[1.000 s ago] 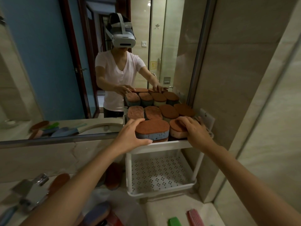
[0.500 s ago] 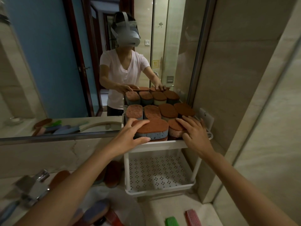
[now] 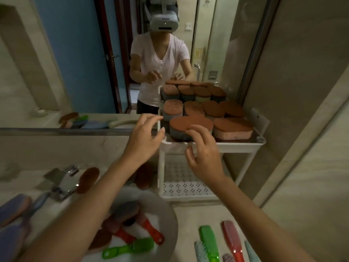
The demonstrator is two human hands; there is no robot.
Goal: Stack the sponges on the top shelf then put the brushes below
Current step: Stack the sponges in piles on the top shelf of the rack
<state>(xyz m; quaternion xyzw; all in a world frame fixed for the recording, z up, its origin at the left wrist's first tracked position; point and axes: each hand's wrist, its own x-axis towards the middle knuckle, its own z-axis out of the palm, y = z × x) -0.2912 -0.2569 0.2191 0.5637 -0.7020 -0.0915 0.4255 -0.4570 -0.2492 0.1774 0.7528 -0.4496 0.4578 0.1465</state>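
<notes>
— On the top tier of the white plastic rack, what has changed?
— Both hands have come off the rust-topped oval sponges: left hand and right hand hover just before the rim, fingers spread, holding nothing.
— Meaning?
— Stacking looks finished; sponges crowd that tier. The perforated lower shelf awaits the red and green plastic-handled brushes on the counter.

Brown-topped sponges fill the top shelf; brushes lie below.

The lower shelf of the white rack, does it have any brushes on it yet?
No, the lower shelf shows only its bare perforated floor.
</notes>
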